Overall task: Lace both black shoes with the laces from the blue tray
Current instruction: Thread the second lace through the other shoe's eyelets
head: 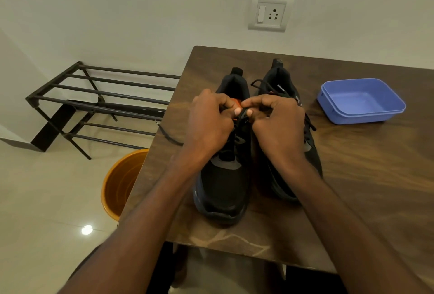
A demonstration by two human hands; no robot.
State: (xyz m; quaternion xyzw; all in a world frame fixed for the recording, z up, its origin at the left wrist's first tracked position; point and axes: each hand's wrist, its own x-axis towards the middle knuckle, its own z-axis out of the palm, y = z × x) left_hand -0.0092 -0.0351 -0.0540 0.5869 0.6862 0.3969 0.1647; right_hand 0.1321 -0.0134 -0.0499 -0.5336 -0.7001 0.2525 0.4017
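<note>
Head view: left hand [209, 119] and right hand [277, 120] pinching black lace [242, 114] over left black shoe [225, 183]; eyelet apparently hidden.

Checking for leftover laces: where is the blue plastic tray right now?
In the head view, the blue plastic tray sits on the brown wooden table, on the person's right, just beyond the right-hand black shoe; no lace shows inside it.

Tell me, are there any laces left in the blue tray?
No, the blue tray on the table shows only its bare blue floor, with no laces lying in it.
</note>
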